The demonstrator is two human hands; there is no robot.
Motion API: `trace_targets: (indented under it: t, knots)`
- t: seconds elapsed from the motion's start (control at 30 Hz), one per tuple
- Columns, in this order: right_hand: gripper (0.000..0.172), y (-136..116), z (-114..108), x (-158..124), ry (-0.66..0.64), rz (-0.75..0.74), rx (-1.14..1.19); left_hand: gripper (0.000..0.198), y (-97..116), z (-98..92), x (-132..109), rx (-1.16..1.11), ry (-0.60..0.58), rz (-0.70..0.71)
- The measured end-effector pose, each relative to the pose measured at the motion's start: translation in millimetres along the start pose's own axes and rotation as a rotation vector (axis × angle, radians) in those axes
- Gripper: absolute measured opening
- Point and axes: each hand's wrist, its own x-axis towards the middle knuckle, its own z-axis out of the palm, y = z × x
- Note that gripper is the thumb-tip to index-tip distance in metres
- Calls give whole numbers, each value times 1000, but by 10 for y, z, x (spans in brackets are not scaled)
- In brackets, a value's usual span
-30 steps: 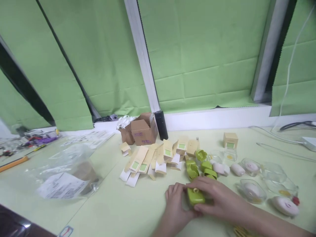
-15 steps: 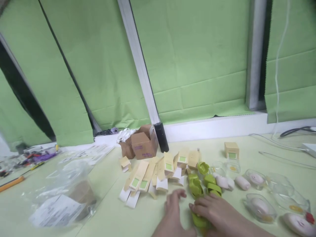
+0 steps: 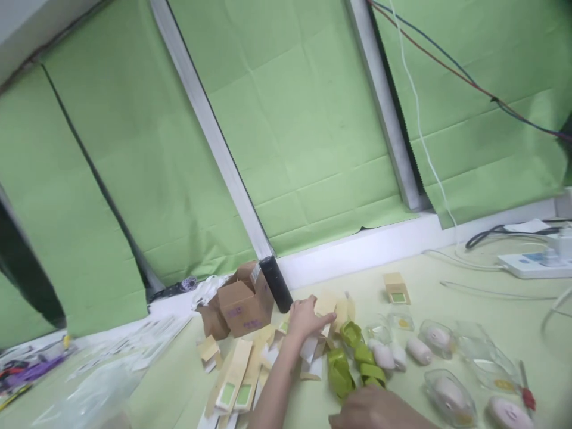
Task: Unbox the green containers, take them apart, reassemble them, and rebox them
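Head view: left hand (image 3: 307,319) fingers stretched onto flat card sleeves (image 3: 236,378), grip unclear; right hand (image 3: 375,411) cut by bottom edge, closure unclear, just beside green clips (image 3: 340,375); bare pale-green table (image 3: 473,310) rightward; green cloth wall (image 3: 290,119) behind.

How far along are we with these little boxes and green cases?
Done: one small box stands folded at the back. In hand: the left hand rests on the pile of flat boxes; the right hand sits low beside the green cases. Remaining: many flat boxes, several green cases and white ovals, all loose.
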Motion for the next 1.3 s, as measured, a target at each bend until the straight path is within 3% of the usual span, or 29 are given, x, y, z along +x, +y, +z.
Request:
trace_targets:
  t: [0.07, 0.13, 0.2, 0.27, 0.33, 0.4, 0.47, 0.57, 0.67, 0.8, 0.87, 1.0, 1.13, 1.23, 1.3]
  knots:
    - [34, -85, -463, 48, -18, 201, 293, 61, 87, -78, -136, -89, 66, 56]
    - [48, -121, -928, 80, 31, 507, 512, 60, 175, -158, -310, -182, 124, 97]
    - [52, -93, -1268, 102, 94, 609, 609, 60, 254, -192, -520, -377, 121, 118]
    - [53, -36, -1434, 121, 240, 669, 649, 64, 324, -162, -747, -660, 30, 136]
    - [54, -1, -1449, 137, 410, 666, 711, 67, 387, -78, -963, -879, -94, 155]
    - [54, -11, -1378, 147, 502, 639, 827, 62, 438, 34, -1142, -961, -188, 132]
    - [53, -52, -1285, 146, 473, 633, 982, 55, 468, 152, -1270, -1037, -268, 87]
    - [54, -94, -1195, 129, 298, 696, 1154, 51, 453, 300, -1374, -1234, -369, 104]
    - [53, -51, -1179, 115, 133, 772, 1103, 53, 387, 373, -1402, -1384, -324, 97]
    - [36, 70, -1145, 127, -21, 746, 945, 65, 317, 355, -1391, -1426, -246, -29]
    - [32, 106, -1101, 136, -30, 739, 911, 71, 314, 327, -1386, -1424, -273, -80]
    - [35, 108, -1013, 115, -21, 780, 881, 60, 341, 283, -1390, -1417, -325, -149]
    - [46, 105, -954, 36, -81, 797, 883, 57, 344, 279, -1403, -1516, -366, -182]
    - [60, 121, -945, -26, -128, 856, 775, 44, 319, 282, -1400, -1562, -315, -289]
    - [59, 100, -968, -55, -111, 751, 617, 42, 294, 278, -1391, -1611, -242, -347]
